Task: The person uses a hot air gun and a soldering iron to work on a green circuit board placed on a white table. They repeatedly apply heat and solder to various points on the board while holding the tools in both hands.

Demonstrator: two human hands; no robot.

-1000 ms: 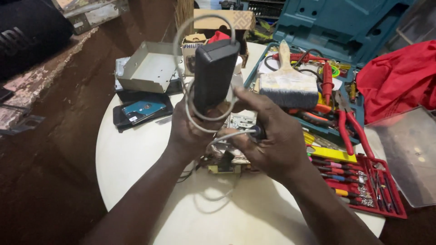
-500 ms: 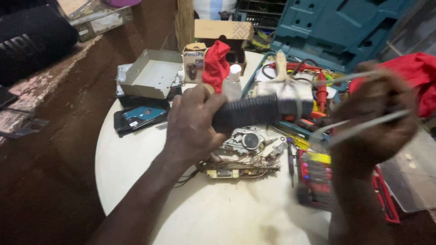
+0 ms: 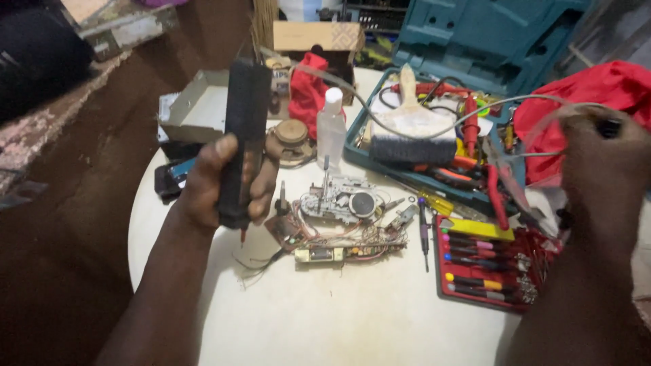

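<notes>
While my left hand wraps around a long black box, thumb on its front face and fingers curled behind, I hold it upright above the left part of the round white table. It is a matte, rectangular plastic body, slightly blurred. From its top a pale grey cable arcs right, over the tool tray, to my right hand, which is closed around the cable's far end in a loose loop, raised over the red cloth. Just below the box lies a stripped circuit assembly: thin boards, a tangle of fine coloured wires, a small round metal part. Behind it stand a clear plastic bottle and a small brown speaker cone. A wide brush with pale wooden handle and dark bristles rests on the teal tray. A red case of screwdrivers with coloured handles sits at the table's right edge. An open grey cardboard box lies at the far left.
</notes>
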